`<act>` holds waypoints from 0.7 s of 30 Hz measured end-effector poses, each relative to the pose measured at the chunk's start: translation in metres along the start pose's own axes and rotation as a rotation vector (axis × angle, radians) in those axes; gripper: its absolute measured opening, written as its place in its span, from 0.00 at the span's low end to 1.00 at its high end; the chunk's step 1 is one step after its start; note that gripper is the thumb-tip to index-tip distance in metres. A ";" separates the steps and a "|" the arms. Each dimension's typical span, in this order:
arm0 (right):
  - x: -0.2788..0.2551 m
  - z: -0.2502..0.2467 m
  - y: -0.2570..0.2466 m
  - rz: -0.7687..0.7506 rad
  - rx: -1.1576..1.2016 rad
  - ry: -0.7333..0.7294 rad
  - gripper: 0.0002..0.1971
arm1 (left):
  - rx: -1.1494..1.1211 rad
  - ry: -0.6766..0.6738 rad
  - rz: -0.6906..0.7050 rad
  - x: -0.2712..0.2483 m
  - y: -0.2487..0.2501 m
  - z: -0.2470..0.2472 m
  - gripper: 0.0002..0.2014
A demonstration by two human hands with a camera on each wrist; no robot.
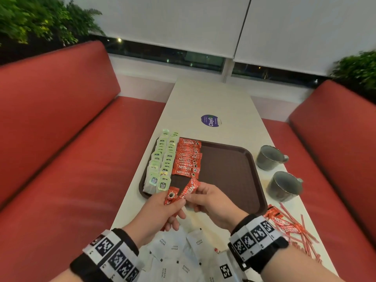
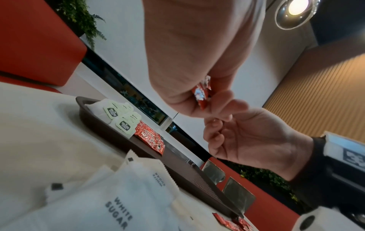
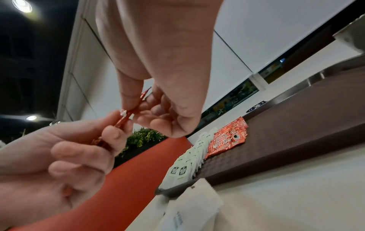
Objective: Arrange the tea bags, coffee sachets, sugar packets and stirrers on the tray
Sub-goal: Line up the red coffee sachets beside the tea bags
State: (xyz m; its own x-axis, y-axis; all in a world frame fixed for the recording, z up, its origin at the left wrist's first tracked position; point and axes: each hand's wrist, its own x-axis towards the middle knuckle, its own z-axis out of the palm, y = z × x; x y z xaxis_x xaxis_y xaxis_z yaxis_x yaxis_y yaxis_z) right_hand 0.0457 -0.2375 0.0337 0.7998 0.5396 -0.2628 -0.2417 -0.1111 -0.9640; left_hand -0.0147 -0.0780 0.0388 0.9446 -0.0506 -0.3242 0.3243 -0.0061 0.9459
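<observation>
A brown tray (image 1: 223, 169) lies mid-table. Along its left side run two columns of green-tagged tea bags (image 1: 162, 159), with a column of red coffee sachets (image 1: 188, 157) beside them. Over the tray's near left corner my left hand (image 1: 173, 206) grips a small bunch of red sachets (image 1: 171, 197). My right hand (image 1: 193, 193) pinches the top of one sachet (image 1: 189, 189) from that bunch. The right wrist view shows both hands meeting on the sachet (image 3: 126, 117). White sugar packets (image 1: 177, 253) lie loose near the table's front edge. Red-striped stirrers (image 1: 295, 231) are scattered at the front right.
Two grey metal cups (image 1: 268, 157) (image 1: 284, 186) stand right of the tray. More loose red sachets (image 1: 278, 220) lie among the stirrers. A purple round sticker (image 1: 210, 121) is beyond the tray. Red bench seats (image 1: 71, 159) flank the narrow table.
</observation>
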 end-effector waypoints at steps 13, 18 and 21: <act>0.085 -0.039 -0.025 0.054 -1.114 0.151 0.12 | -0.155 0.230 -0.224 -0.005 -0.009 -0.021 0.09; 0.125 -0.039 -0.012 0.101 -1.252 0.107 0.05 | -0.120 0.218 -0.193 -0.006 -0.014 -0.031 0.06; 0.139 -0.039 -0.010 0.111 -1.286 0.091 0.07 | -0.105 0.228 -0.211 -0.006 -0.016 -0.037 0.05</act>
State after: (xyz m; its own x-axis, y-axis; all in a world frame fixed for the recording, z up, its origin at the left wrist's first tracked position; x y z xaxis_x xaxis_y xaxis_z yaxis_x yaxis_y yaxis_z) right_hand 0.1810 -0.1938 0.0048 0.8561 0.4232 -0.2966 0.3494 -0.8969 -0.2712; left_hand -0.0239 -0.0404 0.0255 0.8389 0.1654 -0.5185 0.5066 0.1109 0.8550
